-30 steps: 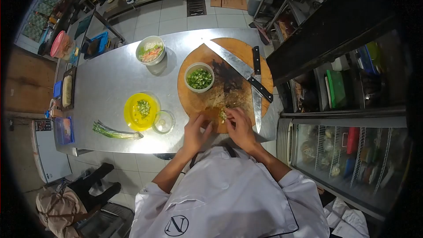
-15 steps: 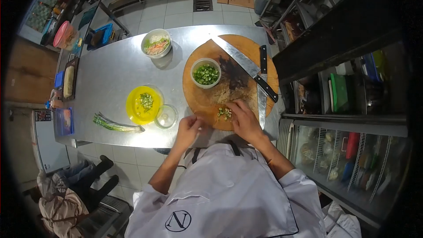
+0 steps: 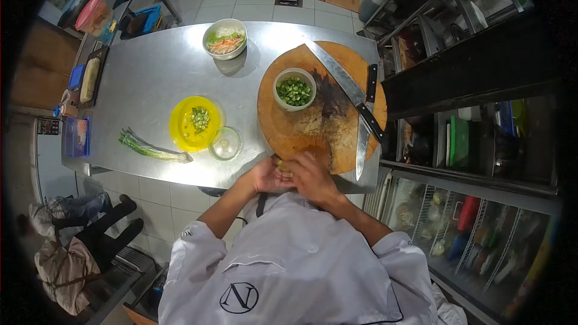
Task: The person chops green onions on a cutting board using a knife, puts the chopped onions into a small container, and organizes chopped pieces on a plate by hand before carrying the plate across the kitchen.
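Observation:
My left hand [image 3: 268, 176] is cupped palm-up at the near edge of the round wooden cutting board [image 3: 283, 130]. A little chopped green onion [image 3: 281, 166] shows in it. My right hand [image 3: 310, 176] reaches over the board's edge against the left, its fingers stretched out and partly covering that palm. On the board stand a tub of chopped green onion [image 3: 294, 91] and two knives, a large one [image 3: 337, 72] lying across another [image 3: 362, 147]. Left of my hands are a yellow lid [image 3: 188, 135] with chopped pieces on it and a clear round container [image 3: 224, 144].
A whole green onion [image 3: 153, 147] lies at the near left of the steel table [image 3: 138, 90]. Toward the back stands a bowl of shredded vegetables [image 3: 225, 40]. Shelves and a glass-front fridge [image 3: 445, 216] flank the right side. Another person [image 3: 75, 265] is at the lower left.
My right hand has swept left and toward me, meeting my left hand at the board's edge. The small pile of chopped green onion has left the board. The view has shifted slightly.

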